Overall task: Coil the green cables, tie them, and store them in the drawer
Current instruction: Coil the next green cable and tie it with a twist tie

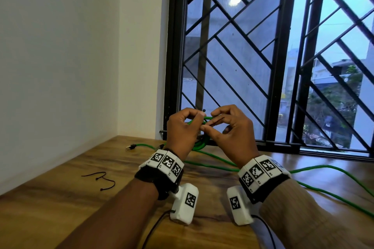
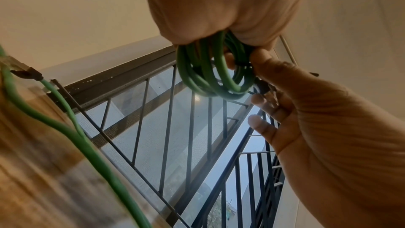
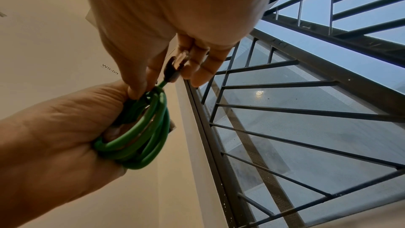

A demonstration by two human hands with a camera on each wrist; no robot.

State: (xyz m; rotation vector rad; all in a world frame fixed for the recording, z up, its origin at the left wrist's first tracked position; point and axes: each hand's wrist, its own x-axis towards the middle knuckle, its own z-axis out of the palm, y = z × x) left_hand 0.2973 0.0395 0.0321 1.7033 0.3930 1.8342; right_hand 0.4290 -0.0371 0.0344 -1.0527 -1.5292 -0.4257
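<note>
I hold a coiled green cable (image 1: 200, 145) (image 2: 208, 72) (image 3: 142, 138) in the air above the wooden table (image 1: 60, 204). My left hand (image 1: 192, 119) (image 3: 54, 136) grips the coil with its fingers curled round the loops. My right hand (image 1: 210, 121) (image 2: 306, 110) (image 3: 140, 86) pinches a thin black tie (image 1: 204, 110) at the top of the coil with thumb and forefinger. The cable's plug (image 3: 175, 65) hangs beside my right fingers. No drawer is in view.
More green cable (image 1: 212, 166) lies loose across the table and runs off to the right, with a plug end (image 1: 130, 147) at the back left. Spare black ties (image 1: 101, 179) lie on the left. A barred window (image 1: 232, 46) stands behind, a white wall (image 1: 60, 66) to the left.
</note>
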